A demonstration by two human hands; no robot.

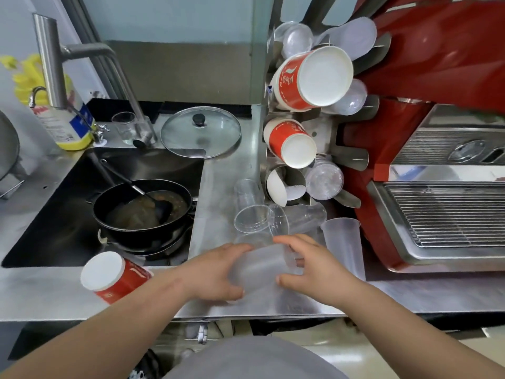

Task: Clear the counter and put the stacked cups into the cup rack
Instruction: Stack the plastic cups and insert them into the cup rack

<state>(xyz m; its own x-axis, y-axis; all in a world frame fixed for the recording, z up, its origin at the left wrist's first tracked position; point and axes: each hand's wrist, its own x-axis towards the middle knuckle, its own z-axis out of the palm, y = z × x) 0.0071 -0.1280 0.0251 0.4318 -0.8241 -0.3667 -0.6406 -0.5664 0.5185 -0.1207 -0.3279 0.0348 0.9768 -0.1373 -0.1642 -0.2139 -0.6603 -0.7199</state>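
Observation:
A stack of frosted clear plastic cups (262,265) lies on its side on the steel counter, low in the middle. My left hand (216,272) grips its left end and my right hand (311,265) grips its right end. Behind it lie a clear cup (252,218) and another clear stack (300,217) on their sides. A tall frosted stack (344,242) stands upright at the right. A red paper cup stack (112,274) lies by the sink. The steel cup rack (352,157) holds red paper cups (311,80) and clear cups.
The sink (54,203) at the left holds a black pan (142,212) with a ladle. A glass lid (200,131) and a small glass (124,127) sit behind it, beside the faucet (54,64). A red espresso machine (437,173) fills the right side.

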